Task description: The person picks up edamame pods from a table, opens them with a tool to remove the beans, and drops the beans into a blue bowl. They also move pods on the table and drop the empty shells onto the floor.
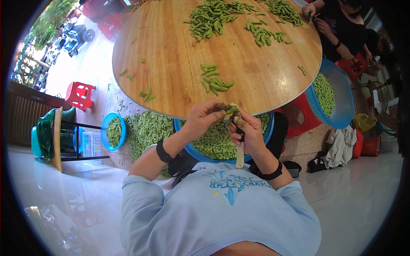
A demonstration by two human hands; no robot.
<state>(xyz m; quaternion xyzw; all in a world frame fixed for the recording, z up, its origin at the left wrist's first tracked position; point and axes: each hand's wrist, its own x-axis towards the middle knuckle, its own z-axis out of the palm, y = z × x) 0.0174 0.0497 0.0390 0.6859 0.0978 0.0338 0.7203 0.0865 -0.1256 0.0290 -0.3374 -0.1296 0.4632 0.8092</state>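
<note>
Both my hands meet at the round wooden table's near edge. My left hand (207,117) is closed, its fingertips pinching a green bean pod (232,109). Beside it, my right hand (251,130) wraps round a small hand tool (240,155) with a dark middle and a pale, flat lower end; its working end is hidden by the fingers. The right thumb and fingertips also sit against the pod. Directly below my hands is a blue basin (270,130) of shelled green beans (213,143). A small group of pods (215,80) lies on the table just beyond my hands.
Larger pod heaps (211,19) cover the far side of the wooden table (162,55). Another blue basin (344,96) of beans stands right, near a seated person (341,30). Pods (147,130) are piled on the floor at left, by a small blue basin (124,132) and red stool (80,94).
</note>
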